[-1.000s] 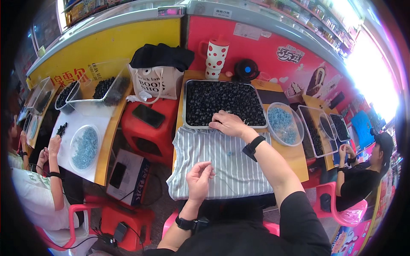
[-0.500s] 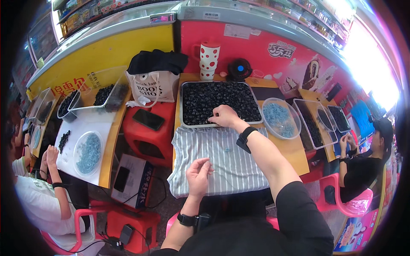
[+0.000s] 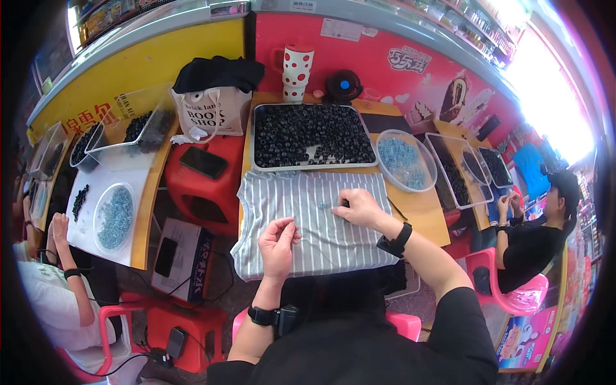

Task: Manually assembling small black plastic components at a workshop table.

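Observation:
My right hand (image 3: 359, 208) is over the striped grey cloth (image 3: 308, 186), thumb and fingers pinched on a small black ring-like piece (image 3: 345, 203). Left of its fingertips, a few pale-blue bits (image 3: 323, 206) lie on the cloth. My left hand (image 3: 278, 245) hovers above the cloth's left part, thumb pressed to the fingertips; whatever is between them is too small to make out. Beyond the cloth stands a metal tray (image 3: 256, 168) full of such black pieces, with a patch of its bottom showing at the front. To its right a round clear tub (image 3: 433, 168) contains small light-blue pieces.
A tote bag (image 3: 212, 112) and a phone (image 3: 203, 162) rest on a red stool at left. Behind the tray are a dotted tumbler (image 3: 296, 74) and a round black object (image 3: 343, 86). People work at tables on both sides, near tubs (image 3: 115, 218) of similar pieces.
My right hand has drawn back from the tray to the cloth with a black piece in its fingers. My left hand stays pinched above the cloth. The whole view has shifted slightly.

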The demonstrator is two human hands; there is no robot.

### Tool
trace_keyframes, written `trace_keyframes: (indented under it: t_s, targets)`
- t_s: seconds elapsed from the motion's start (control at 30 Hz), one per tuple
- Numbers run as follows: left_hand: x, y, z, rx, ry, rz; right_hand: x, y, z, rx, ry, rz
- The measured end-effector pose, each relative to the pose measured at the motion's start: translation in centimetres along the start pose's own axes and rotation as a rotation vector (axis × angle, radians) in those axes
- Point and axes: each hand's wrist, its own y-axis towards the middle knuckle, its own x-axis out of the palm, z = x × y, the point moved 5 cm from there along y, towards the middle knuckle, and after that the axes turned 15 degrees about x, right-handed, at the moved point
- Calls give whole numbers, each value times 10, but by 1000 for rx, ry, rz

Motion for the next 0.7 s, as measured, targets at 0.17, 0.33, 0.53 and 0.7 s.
trace_keyframes:
  t_s: [0.17,0.33,0.53,0.7]
  targets:
    - [2,-1,-2,8,8,-16,-8,-5,3,-160,333,84]
    - [1,-2,-3,24,49,-34,-28,-27,23,-185,257,137]
    - [2,-1,2,44,78,-37,-18,-94,26,-257,-131,308]
    - [2,-6,9,41,133,-26,-26,-93,35,-148,1,401]
